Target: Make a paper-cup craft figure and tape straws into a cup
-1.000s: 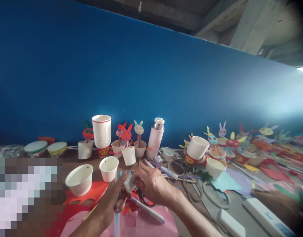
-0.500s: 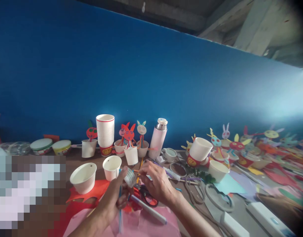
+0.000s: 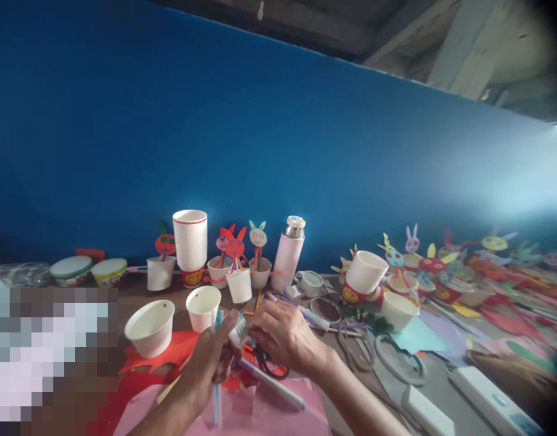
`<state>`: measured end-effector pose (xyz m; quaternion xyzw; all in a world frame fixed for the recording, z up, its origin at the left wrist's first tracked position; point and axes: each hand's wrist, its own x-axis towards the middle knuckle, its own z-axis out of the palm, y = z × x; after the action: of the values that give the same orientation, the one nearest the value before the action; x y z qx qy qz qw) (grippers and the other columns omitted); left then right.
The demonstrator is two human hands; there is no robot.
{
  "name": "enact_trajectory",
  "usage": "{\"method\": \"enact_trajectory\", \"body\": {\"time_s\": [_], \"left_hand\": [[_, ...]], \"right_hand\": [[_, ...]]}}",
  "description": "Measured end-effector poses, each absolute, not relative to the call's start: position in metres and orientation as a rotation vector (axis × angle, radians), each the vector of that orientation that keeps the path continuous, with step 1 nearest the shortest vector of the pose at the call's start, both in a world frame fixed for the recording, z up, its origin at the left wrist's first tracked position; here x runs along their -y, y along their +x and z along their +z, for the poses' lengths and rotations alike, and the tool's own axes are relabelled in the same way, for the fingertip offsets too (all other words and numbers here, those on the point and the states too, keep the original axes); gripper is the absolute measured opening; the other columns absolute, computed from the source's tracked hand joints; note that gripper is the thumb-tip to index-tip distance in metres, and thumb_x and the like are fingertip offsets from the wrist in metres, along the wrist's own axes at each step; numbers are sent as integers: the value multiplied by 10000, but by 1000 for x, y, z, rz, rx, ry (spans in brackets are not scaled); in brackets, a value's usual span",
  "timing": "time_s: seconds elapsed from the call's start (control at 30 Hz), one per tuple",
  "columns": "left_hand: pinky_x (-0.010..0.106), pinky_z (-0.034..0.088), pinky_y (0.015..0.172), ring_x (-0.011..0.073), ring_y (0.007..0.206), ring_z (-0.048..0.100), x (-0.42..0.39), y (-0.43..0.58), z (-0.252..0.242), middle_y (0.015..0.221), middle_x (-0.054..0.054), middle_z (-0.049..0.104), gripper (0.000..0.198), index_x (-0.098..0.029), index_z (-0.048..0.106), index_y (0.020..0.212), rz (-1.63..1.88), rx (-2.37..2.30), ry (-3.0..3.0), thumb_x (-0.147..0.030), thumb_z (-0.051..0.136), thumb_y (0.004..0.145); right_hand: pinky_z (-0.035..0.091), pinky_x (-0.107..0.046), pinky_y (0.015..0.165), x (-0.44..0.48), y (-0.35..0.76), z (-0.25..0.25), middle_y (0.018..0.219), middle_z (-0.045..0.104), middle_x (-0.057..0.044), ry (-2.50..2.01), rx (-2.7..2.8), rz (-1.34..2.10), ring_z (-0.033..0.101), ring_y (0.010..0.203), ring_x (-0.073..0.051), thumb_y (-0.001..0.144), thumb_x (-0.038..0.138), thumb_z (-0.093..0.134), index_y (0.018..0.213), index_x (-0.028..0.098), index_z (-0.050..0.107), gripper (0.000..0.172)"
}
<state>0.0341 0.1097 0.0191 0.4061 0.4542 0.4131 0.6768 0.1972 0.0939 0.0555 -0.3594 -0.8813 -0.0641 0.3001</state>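
My left hand is closed around a blue and white straw that stands upright through the fist. My right hand pinches a small roll of clear tape held between both hands, right at the top of the straw. Below the hands lie red-handled scissors and a white marker on pink paper. Red paper lies to the left.
Two white paper cups stand left of the hands. Behind are a cup stack, paper bunny figures in cups, a pink flask, tape rings, and white power strips at the right. Many paper figures fill the far right.
The hands stay together over the pink paper; the tape roll has shifted slightly in the fingers and the straw sits a little differently. The camera has swung a bit.
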Motion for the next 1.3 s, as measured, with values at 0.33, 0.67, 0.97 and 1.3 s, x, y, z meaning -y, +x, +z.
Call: {"method": "enact_trajectory", "body": {"time_s": [0.33,0.67,0.97,1.3], "left_hand": [[177,91,329,3,252,199,-104,35,31,284,-75,348,543,-158,461,411,920,-1074,939,-648,583,609],[162,70,334,5,280,166,-104,34,23,318,-101,332,489,-183,399,471,835,-1018,672,-601,600,624],[158,80,330,5,280,173,-106,33,21,330,-88,375,433,-180,420,485,874,-982,692,-530,603,661],[139,126,307,11,291,206,-107,34,19,347,-98,343,458,-174,438,493,993,-945,678,-566,609,658]], "right_hand": [[348,-276,595,-91,192,52,739,508,-43,-1000,2400,-261,445,646,-158,897,167,345,827,158,499,169],[326,-287,574,-93,188,43,691,439,-26,-877,2342,-287,385,614,-160,863,125,326,744,186,404,155],[366,-284,607,-98,190,36,716,503,-35,-827,2268,-176,437,643,-157,882,133,344,800,180,450,143],[404,-299,712,-99,195,36,863,591,-41,-847,2074,-101,531,768,-151,885,181,470,1018,226,588,183]]}}
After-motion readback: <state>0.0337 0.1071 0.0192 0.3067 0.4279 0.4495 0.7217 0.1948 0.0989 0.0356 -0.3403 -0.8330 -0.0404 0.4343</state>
